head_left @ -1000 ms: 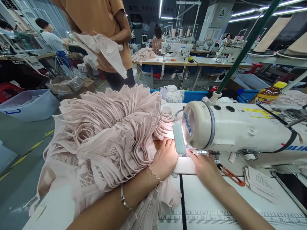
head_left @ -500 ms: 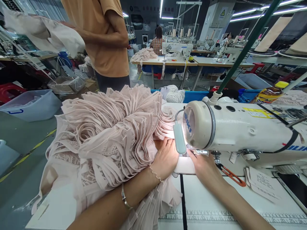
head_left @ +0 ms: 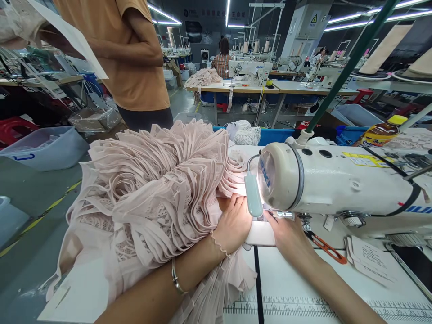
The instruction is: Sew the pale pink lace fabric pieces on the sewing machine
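Observation:
Pale pink lace fabric pieces (head_left: 162, 180) lie in a large ruffled heap on the sewing table, left of the white sewing machine (head_left: 337, 180). My left hand (head_left: 234, 222) is closed on the edge of this fabric beside the needle area, its fingers pointing forward and fingertips partly covered by the small lamp (head_left: 253, 194). My right hand (head_left: 290, 234) rests on the other side of the needle area, with thumb and forefinger close together near the presser foot. Its other fingers are hidden under the machine head, and what they hold cannot be made out. Fabric strips hang below my left wrist.
Orange-handled snips (head_left: 327, 248) and paper tags (head_left: 367, 261) lie right of my right hand. A ruler scale (head_left: 303, 308) runs along the table's front. Behind the machine stands a yellow-capped bottle (head_left: 381, 131). A person in an orange shirt (head_left: 111, 58) stands beyond the heap, holding fabric.
The person in the orange shirt has shifted left, along with the fabric they hold. My hands and the lace heap look nearly the same.

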`<state>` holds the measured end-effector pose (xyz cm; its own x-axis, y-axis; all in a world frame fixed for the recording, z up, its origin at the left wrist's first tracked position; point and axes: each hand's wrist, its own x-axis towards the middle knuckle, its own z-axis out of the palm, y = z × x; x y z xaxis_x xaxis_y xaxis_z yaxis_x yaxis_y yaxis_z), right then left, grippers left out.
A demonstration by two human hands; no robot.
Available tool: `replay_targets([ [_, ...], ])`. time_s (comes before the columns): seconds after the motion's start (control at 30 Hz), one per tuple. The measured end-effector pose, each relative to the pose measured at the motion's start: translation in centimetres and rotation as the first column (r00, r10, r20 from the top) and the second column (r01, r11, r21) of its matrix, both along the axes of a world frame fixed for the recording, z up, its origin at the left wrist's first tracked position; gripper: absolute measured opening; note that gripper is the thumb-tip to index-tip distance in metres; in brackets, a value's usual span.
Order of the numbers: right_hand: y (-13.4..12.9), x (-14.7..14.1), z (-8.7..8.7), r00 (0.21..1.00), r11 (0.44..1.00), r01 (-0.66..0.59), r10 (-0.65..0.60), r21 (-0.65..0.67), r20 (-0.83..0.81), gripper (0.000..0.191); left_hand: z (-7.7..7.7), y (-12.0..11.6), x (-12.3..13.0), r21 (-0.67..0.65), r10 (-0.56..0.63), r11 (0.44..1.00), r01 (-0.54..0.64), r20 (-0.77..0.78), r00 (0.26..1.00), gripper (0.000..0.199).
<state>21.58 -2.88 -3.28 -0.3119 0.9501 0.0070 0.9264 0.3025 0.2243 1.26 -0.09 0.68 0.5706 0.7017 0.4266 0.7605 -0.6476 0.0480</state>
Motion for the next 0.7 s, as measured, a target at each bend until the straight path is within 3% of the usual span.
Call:
replay_targets([
  [0.13, -0.1, 0.1, -0.2, 0.999, 1.000, 0.010, -0.010, 0.004, -0.046, 0.068, 0.1, -0.1, 0.3, -0.061, 0.026, 0.998, -0.024, 0.039, 0.999, 0.021],
  [0.3, 0.4, -0.1, 0.2, 0.989, 0.997, 0.063, -0.067, -0.035, -0.130, 0.052, -0.9, 0.7, 0.6, -0.048, 0.166, 0.986, -0.162, 0.106, 0.980, 0.029],
  [0.43, 1.3, 0.2, 0.1, 0.966, 0.998, -0.029, 0.016, -0.047, -0.257, 0.043, -1.3, 2.5, 0.9, -0.070, 0.208, 0.977, -0.203, 0.084, 0.974, 0.032],
  [0.57, 0.8, 0.8, 0.3, 0.943, 0.969, -0.115, 0.176, 0.220, -0.284, 0.039, 0.6, 1.5, 0.8, -0.074, 0.119, 0.989, -0.124, -0.071, 0.990, 0.020],
  [0.63, -0.2, 0.4, 1.1, 0.885, 0.901, -0.200, 0.334, 0.384, -0.324, 0.029, 1.9, -0.9, 0.3, -0.068, 0.040, 0.997, -0.049, -0.123, 0.992, 0.015],
  [0.7, -1.3, -0.8, 2.3, 0.782, 0.845, -0.305, 0.485, 0.439, -0.391, 0.023, 3.0, -3.9, -0.9, -0.056, -0.016, 0.998, 0.008, -0.151, 0.988, 0.017],
])
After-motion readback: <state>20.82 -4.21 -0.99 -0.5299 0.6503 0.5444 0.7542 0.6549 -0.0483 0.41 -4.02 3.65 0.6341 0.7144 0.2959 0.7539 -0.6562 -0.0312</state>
